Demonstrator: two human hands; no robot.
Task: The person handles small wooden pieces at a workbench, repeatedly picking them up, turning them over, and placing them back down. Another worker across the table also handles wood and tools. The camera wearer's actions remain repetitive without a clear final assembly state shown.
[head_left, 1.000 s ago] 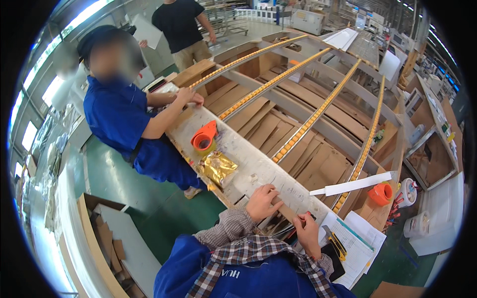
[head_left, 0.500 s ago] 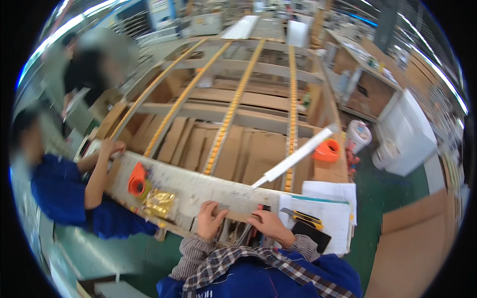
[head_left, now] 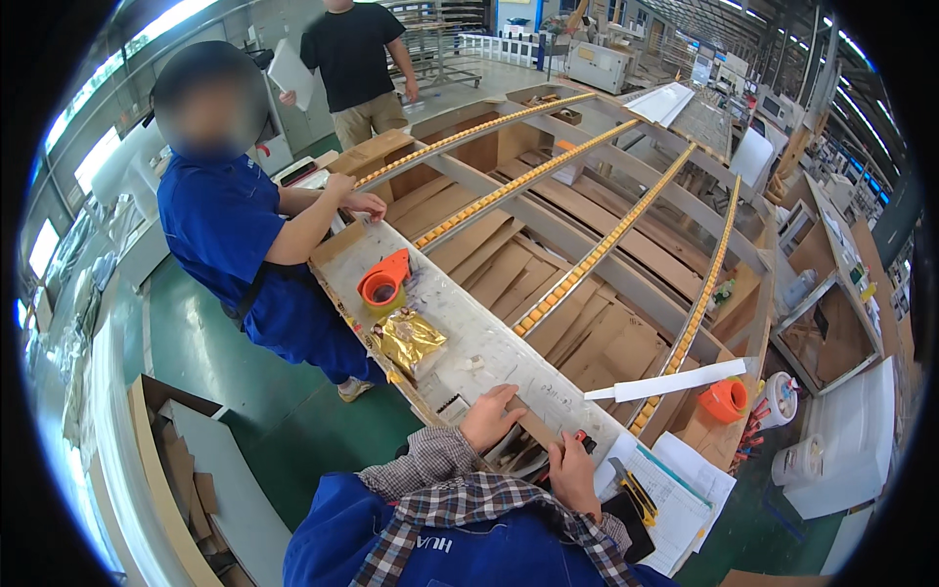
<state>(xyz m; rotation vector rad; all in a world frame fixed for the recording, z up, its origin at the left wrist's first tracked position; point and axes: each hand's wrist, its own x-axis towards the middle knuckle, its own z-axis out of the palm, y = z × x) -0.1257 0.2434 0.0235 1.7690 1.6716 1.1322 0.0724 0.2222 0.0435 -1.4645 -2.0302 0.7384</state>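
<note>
A short flat brown strip (head_left: pixel 534 428) spans the gap between my hands at the bench's near edge. Around its left end my left hand (head_left: pixel 492 421) is closed, thumb toward the strip. At the other end my right hand (head_left: pixel 573 474) pinches it, fingertips partly hidden. Below the strip, several tools (head_left: pixel 515 452) lie in an open recess, too shaded to name. A red and black tool (head_left: pixel 584 440) sits just beyond my right fingers. Right of that hand are yellow and black utility knives (head_left: pixel 638 497), a dark flat device (head_left: pixel 627 525) and paper sheets (head_left: pixel 675 519).
A white bench top (head_left: pixel 479 333) carries an orange tape dispenser (head_left: pixel 384 281) and a gold packet (head_left: pixel 411 339). Beyond it run yellow roller rails (head_left: pixel 606 249). A long white bar (head_left: pixel 675 382) lies near another orange dispenser (head_left: pixel 724 399). A blue-clad co-worker (head_left: pixel 220 215) stands left; another person (head_left: pixel 357 59) stands behind.
My view has swung left, bringing the co-worker and the standing person more fully into sight. Both my hands stay at the brown strip.
</note>
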